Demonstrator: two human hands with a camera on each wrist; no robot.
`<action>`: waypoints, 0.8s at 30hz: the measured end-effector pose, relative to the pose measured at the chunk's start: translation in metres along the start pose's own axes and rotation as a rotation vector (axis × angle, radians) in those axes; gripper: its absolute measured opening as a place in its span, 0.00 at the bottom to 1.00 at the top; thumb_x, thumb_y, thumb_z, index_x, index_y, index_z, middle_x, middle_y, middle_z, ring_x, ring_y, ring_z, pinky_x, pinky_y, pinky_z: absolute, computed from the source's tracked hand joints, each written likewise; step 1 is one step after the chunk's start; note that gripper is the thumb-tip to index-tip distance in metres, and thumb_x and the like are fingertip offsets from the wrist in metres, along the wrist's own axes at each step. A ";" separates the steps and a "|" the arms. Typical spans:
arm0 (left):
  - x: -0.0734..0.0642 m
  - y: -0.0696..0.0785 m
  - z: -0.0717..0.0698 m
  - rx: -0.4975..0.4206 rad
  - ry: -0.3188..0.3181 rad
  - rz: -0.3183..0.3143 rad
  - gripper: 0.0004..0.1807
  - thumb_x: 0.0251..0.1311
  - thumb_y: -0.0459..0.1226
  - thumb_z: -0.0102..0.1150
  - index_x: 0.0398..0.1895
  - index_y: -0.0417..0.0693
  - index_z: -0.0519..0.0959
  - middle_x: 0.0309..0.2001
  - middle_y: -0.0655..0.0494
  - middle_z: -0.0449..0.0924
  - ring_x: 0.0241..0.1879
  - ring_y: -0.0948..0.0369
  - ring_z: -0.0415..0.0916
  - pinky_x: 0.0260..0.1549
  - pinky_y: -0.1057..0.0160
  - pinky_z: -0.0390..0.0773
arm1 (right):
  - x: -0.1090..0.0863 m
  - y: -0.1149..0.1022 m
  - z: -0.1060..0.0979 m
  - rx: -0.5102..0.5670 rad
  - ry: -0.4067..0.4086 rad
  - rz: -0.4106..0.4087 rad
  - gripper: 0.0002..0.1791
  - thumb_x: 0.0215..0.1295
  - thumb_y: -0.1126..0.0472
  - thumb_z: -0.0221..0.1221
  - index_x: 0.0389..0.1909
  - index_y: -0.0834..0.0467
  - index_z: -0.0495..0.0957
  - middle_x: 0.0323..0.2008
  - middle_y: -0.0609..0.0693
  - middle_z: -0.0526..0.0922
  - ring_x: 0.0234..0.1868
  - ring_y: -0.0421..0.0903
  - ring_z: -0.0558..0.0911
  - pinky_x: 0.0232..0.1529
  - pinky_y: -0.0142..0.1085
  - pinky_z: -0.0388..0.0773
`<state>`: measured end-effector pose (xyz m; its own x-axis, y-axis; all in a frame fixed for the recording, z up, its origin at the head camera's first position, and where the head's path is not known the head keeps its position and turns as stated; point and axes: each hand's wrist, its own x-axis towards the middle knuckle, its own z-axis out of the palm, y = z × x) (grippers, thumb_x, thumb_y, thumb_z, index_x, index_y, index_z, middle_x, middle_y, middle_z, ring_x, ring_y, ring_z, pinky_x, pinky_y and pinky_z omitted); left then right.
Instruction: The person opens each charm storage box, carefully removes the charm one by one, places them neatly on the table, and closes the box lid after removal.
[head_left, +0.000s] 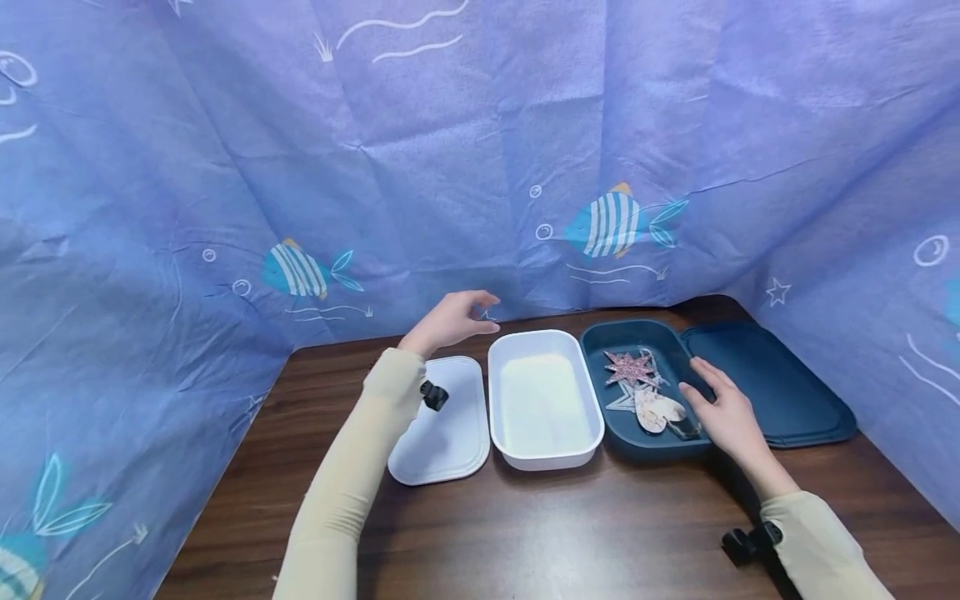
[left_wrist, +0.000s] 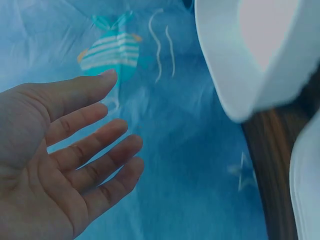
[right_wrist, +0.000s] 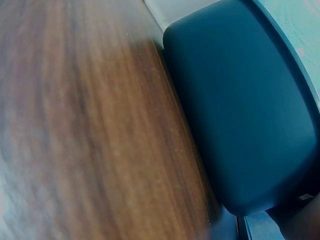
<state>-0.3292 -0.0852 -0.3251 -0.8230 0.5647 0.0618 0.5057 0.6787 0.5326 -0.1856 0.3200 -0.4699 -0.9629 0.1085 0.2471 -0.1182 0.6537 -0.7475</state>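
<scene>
My left hand (head_left: 452, 320) hovers beyond the white lid (head_left: 450, 425), left of the white container's (head_left: 546, 461) far corner. Its fingers are relaxed and apart from the thumb, with nothing between them in the left wrist view. The white container has nothing in it. Over the right rim of the dark blue container (head_left: 651, 449) hangs my right hand (head_left: 726, 410), fingers loosely extended; whether it touches the rim cannot be told. Inside lie a pink glittery star ornament (head_left: 628, 367), a pale star ornament (head_left: 622, 398) and a whitish rounded ornament (head_left: 654, 410).
A dark blue lid (head_left: 780, 383) lies right of the dark blue container, against the curtain. The wooden table (head_left: 510, 533) extends in front of the containers. A blue curtain (head_left: 450, 167) with fish prints hangs behind and at both sides.
</scene>
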 end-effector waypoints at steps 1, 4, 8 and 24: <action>0.005 0.003 0.003 -0.004 -0.006 -0.001 0.26 0.66 0.43 0.66 0.66 0.47 0.75 0.62 0.51 0.77 0.58 0.52 0.75 0.55 0.55 0.76 | 0.000 -0.001 0.000 0.003 0.002 -0.005 0.35 0.78 0.52 0.52 0.75 0.68 0.58 0.74 0.70 0.57 0.73 0.73 0.54 0.63 0.71 0.57; 0.020 0.014 0.013 -0.018 -0.021 0.006 0.26 0.66 0.43 0.66 0.66 0.48 0.75 0.61 0.51 0.77 0.59 0.52 0.75 0.56 0.55 0.75 | 0.000 -0.002 0.000 0.010 0.012 -0.011 0.34 0.78 0.52 0.53 0.74 0.69 0.59 0.74 0.70 0.58 0.73 0.73 0.55 0.62 0.71 0.58; 0.039 0.030 0.026 -0.025 -0.040 0.025 0.28 0.66 0.44 0.66 0.67 0.48 0.74 0.63 0.49 0.76 0.61 0.52 0.74 0.58 0.55 0.74 | -0.002 -0.002 0.000 0.012 0.022 -0.019 0.34 0.77 0.53 0.53 0.74 0.69 0.60 0.73 0.70 0.59 0.72 0.73 0.56 0.62 0.71 0.59; 0.094 0.108 0.062 0.012 -0.090 0.132 0.27 0.67 0.44 0.65 0.67 0.50 0.75 0.61 0.52 0.77 0.62 0.56 0.73 0.56 0.62 0.75 | -0.002 -0.003 -0.001 0.013 0.009 -0.004 0.34 0.78 0.52 0.53 0.75 0.68 0.59 0.74 0.70 0.58 0.73 0.73 0.55 0.63 0.71 0.58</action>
<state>-0.3359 0.0705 -0.3140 -0.7230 0.6887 0.0545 0.6115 0.6012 0.5144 -0.1829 0.3184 -0.4674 -0.9602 0.1122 0.2556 -0.1256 0.6441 -0.7546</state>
